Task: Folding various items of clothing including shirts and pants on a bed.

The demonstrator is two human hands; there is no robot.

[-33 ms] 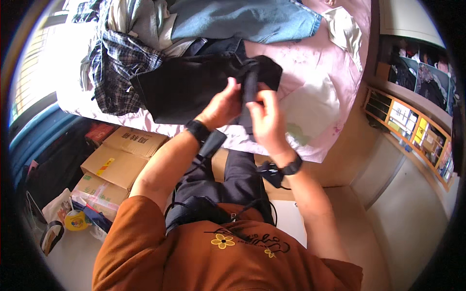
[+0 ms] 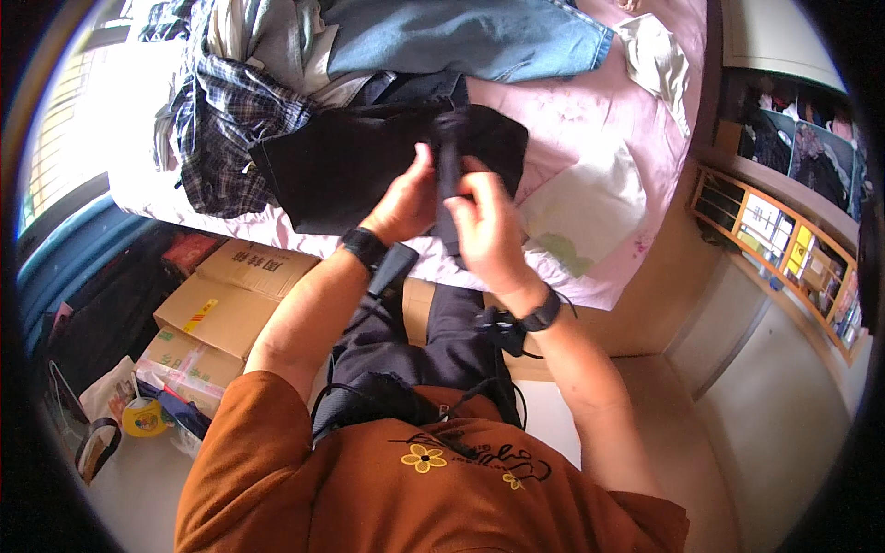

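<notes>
from here the black garment (image 2: 341, 170) stretches longways rightward from the plaid shirt (image 2: 230, 134), right hand (image 2: 490, 226) pinching a dark cloth strip (image 2: 448, 170) running crosswise, honestly can't tell how the left hand (image 2: 404, 205) grips

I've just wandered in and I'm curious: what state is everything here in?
Black garment, spread on the bed
Dark fabric strip, gripped by the right hand, blurred
Left hand, beside the strip, grip unclear
Blue denim garment, laid out, slightly wrinkled
Plaid garment, crumpled
Far white cloth, rumpled
Cardboard boxes, stacked
Divided storage box, open, holding clothes
</notes>
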